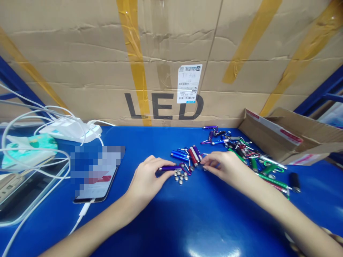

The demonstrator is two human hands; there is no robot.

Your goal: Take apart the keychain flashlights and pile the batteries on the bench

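Note:
My left hand (150,175) is closed round a small purple keychain flashlight (169,168), thumb below and fingers above, with its carabiner clip to the right. Just below that flashlight lie several silver button cells (181,177) in a loose cluster on the blue table. My right hand (221,164) has its thumb and forefinger pinched together; a tiny shiny bit shows at the tips, too small to name. Between the hands, several blue, red, silver and purple flashlights (193,155) lie side by side.
A pile of mixed flashlights and clips (252,153) spreads at the right, beside an open cardboard box (278,132). On the left are a charging phone (103,178), white cables (34,110) and a power strip (72,129). A large LED carton (102,71) stands behind.

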